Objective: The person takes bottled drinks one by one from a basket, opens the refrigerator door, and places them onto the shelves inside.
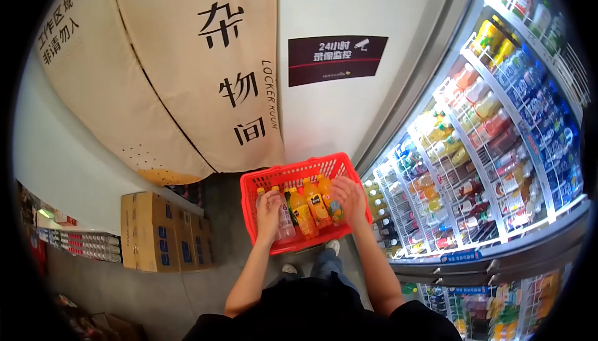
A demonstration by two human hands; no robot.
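Bottles (316, 205) already lying in basket (293, 167), below you; left hand (269, 209) curling, cannot tell if gripping; right hand (349, 198) hovering loosely open.

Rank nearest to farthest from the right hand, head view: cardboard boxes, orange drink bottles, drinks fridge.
From the right hand:
1. Orange drink bottles, in the basket
2. Drinks fridge, to its right
3. Cardboard boxes, far left

Left grip (270, 207) hides part of the clear bottle (285, 224), the beige curtain (168, 48)'s top is cut off, and tbh most cooler drink labels (512, 198) are too tiny to read.
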